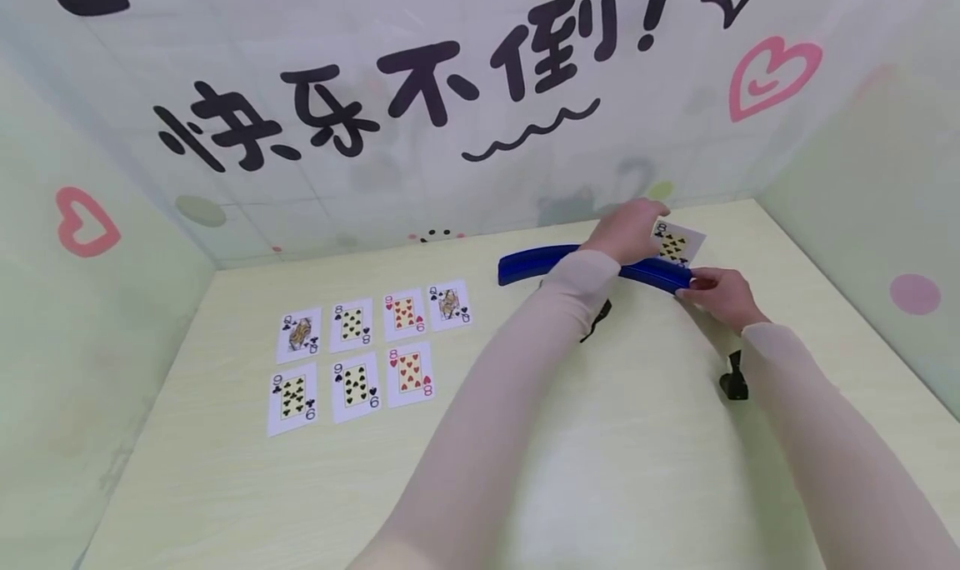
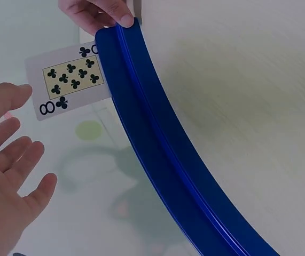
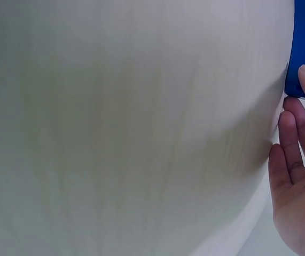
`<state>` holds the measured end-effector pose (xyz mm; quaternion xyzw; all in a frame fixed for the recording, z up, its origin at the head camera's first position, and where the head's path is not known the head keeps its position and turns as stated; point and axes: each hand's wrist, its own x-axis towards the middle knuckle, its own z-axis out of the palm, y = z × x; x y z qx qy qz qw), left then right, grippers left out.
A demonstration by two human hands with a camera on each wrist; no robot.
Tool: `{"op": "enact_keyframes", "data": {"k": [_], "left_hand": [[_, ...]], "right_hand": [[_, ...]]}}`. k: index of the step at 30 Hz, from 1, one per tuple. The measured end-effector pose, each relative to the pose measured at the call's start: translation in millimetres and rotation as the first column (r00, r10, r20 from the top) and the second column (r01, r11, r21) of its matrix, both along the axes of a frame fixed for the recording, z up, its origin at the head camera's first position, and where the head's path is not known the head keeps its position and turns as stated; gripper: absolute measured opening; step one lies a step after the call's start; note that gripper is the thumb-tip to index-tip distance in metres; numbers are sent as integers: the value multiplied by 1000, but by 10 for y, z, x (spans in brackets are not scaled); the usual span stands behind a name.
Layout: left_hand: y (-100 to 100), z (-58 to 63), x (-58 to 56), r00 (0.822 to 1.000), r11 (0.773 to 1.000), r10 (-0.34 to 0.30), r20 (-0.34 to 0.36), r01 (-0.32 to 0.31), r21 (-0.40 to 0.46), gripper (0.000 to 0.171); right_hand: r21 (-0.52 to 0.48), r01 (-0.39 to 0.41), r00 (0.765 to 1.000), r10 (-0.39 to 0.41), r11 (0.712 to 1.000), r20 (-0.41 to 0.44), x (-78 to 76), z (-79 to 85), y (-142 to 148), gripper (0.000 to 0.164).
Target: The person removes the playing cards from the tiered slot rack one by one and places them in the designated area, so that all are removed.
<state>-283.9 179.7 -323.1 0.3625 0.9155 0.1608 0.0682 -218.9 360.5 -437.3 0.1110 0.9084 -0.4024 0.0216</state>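
A curved blue card holder with a groove along its length stands near the back wall. An eight of clubs stands in it near its right end, its lower edge hidden behind the blue rail. My left hand is beside the card with fingers spread and loosely bent, a small gap between fingertips and card. In the head view the left hand reaches over the holder. My right hand pinches the holder's right end, thumb on the front face, as the right wrist view also shows.
Several playing cards lie face up in two rows on the left of the pale table, among them a queen of clubs and an eight of hearts. A printed wall rises behind the table. Small black pieces show beside the forearms.
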Motion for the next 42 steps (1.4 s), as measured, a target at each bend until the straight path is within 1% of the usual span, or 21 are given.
{"op": "enact_keyframes", "data": {"k": [3, 7, 11, 14, 16, 20, 24, 28, 32, 35, 39, 42], "left_hand": [[73, -28, -2, 1000, 1000, 21, -1, -21, -18, 56], [152, -75, -1, 999, 997, 37, -22, -38, -64, 59], [205, -108, 8, 998, 990, 44, -54, -51, -133, 54], [218, -123, 14, 996, 986, 51, -71, -61, -155, 49], [215, -130, 18, 996, 987, 57, -72, -67, -146, 44], [190, -148, 24, 997, 991, 61, -42, -65, -114, 33], [155, -185, 23, 998, 996, 49, -25, -51, -71, 31], [114, -209, 10, 998, 998, 55, -41, -56, -35, 29], [64, -190, -1, 997, 998, 57, -56, -58, -10, 26], [34, -181, -9, 997, 999, 51, -53, -51, 14, 25], [-8, -200, -24, 997, 998, 47, -63, -44, 46, 23], [-52, -218, -36, 996, 996, 56, -70, -51, 68, 22]], "right_hand": [[-6, 6, 1000, -6, 1000, 4, -7, 1, -5, 59], [-3, 12, 1000, -12, 1000, 2, -16, -6, 1, 59], [-3, 13, 1000, -13, 1000, 3, -14, -11, 2, 59], [-11, 13, 1000, -13, 1000, 13, -10, -5, -5, 60], [-11, 12, 1000, -12, 1000, 14, -6, 2, -9, 60], [-5, 6, 1000, -6, 1000, 1, -7, 8, -3, 58], [-15, 2, 1000, -2, 1000, 0, -11, 6, 4, 57], [-21, -1, 1000, 1, 1000, 0, -12, 5, 3, 57], [-16, 1, 1000, -2, 1000, -16, -9, 0, 1, 57], [-17, 5, 1000, -5, 1000, -27, -2, -6, 3, 57], [-16, 6, 999, -7, 1000, -35, 6, -16, 1, 56], [-17, 6, 1000, -7, 1000, -27, 16, -22, -7, 57]]}}
